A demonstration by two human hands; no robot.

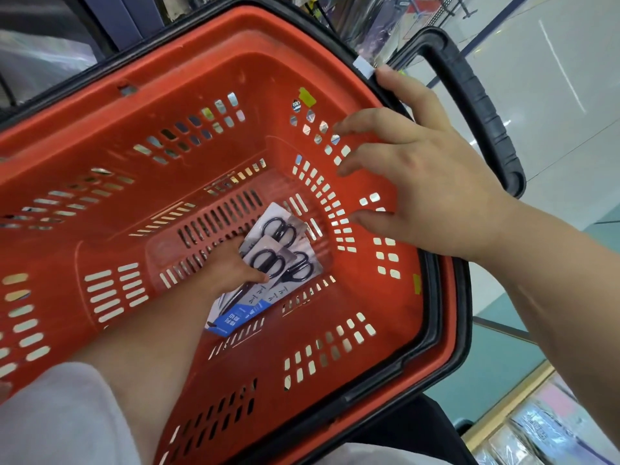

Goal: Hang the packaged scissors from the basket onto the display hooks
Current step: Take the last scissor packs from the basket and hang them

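Around your work area you have:
- Pale grey floor point(543, 105), upper right, crossed by a thin white line point(562, 65).
- Clear-wrapped packages point(369, 21) hanging at top centre, contents blurred.
- Light wooden shelf edge point(503, 407), lower right, with plastic-wrapped goods point(536, 427) lying just behind it.

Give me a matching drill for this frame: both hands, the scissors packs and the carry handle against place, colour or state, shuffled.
Things
1. left hand
2. right hand
3. packaged scissors
4. carry handle

Place, colour or state
A. black, outside the rim
B. fingers spread, by the right wall of the basket
C. lying overlapped on the basket floor
D. deep inside the basket, thumb on a pack

Pairs: 1-D, 2-B, 3-C, 4-A
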